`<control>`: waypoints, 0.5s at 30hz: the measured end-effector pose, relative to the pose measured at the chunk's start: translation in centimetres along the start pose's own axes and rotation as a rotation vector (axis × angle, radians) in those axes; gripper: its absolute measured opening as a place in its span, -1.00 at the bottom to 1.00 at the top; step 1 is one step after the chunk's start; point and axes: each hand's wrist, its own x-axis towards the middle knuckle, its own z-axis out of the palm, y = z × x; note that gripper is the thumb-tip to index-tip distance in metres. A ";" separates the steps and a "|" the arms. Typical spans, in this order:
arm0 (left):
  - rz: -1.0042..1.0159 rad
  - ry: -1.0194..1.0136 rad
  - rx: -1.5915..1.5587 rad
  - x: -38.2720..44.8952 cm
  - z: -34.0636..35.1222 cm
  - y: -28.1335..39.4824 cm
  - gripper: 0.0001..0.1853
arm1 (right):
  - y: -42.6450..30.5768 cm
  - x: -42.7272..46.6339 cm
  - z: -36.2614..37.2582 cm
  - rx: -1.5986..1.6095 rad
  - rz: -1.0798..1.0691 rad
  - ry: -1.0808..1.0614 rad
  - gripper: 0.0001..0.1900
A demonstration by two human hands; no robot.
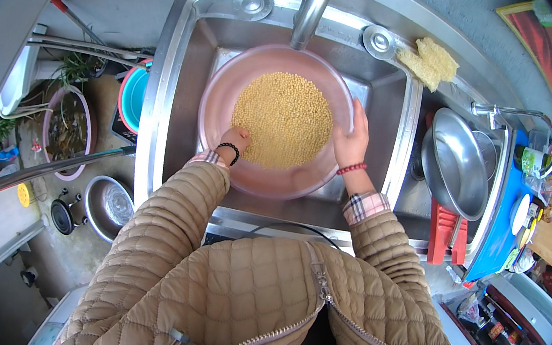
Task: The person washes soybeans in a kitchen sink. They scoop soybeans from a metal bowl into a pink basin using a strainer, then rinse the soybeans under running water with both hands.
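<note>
A pink plastic basin (213,102) sits in the stainless-steel sink (182,106). Pale yellow soybeans (284,118) lie in a round heap over its bottom. At the heap's left edge my left hand (234,144), with a dark bead bracelet at the wrist, touches the beans. Its fingers are curled and partly hidden, so what they hold is unclear. On the basin's right side my right hand (351,141) grips the rim, thumb inside and fingers along the outer wall. The metal faucet (316,5) reaches over the basin's far rim.
Loofah sponges (430,63) lie on the sink's right ledge. Further right, a steel bowl (454,163) leans above a red plastic rack (441,234). Left of the sink are a turquoise basin (136,99), a metal pole (43,173) and a steel basin (110,206) on the floor.
</note>
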 end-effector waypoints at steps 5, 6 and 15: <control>0.005 -0.253 -0.004 -0.7 1.1 0.3 -0.87 | -5.8 8.4 1.0 0.091 -0.335 -0.068 -0.34; 0.007 -0.284 -0.048 -0.9 0.8 0.7 -0.87 | -6.7 9.6 1.5 0.115 -0.351 -0.091 -0.34; -0.055 -0.101 -0.261 -2.1 -2.9 2.5 -0.86 | -8.6 12.8 3.5 0.217 -0.265 -0.377 -0.30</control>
